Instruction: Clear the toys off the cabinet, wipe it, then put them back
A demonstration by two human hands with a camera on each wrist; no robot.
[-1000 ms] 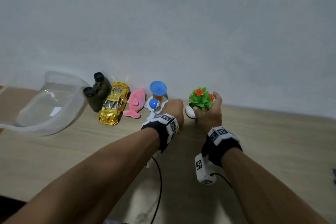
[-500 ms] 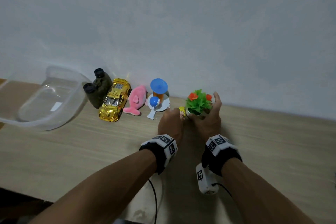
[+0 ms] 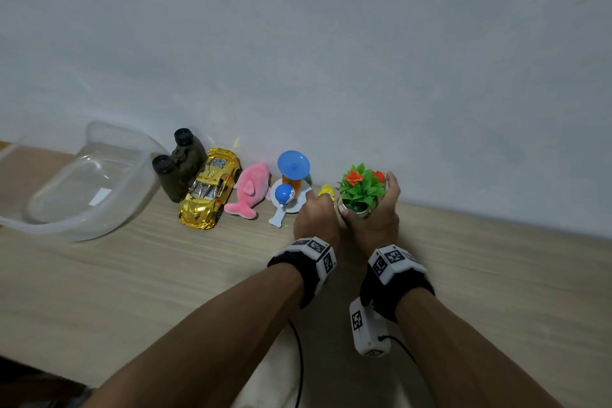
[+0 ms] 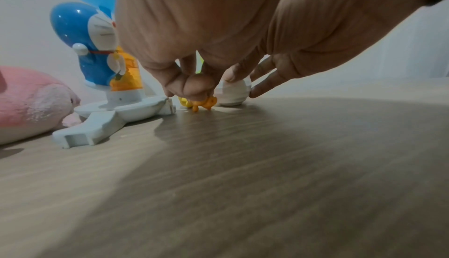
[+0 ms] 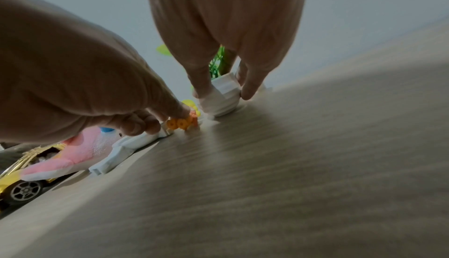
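The left hand (image 3: pixel 314 219) pinches a small yellow duck (image 3: pixel 326 190); the right hand (image 3: pixel 374 215) grasps the potted plant (image 3: pixel 361 189), both standing on the cabinet worktop (image 3: pixel 165 275) by the wall. Judged from the complete toy row, this is either early clearing or final replacement; which one cannot be told.

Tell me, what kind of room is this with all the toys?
Probably a room in a home, though I can't tell which one. A wooden cabinet top stands against a plain white wall, and toys are lined up along it: a gold toy car, a pink plush and toy binoculars.
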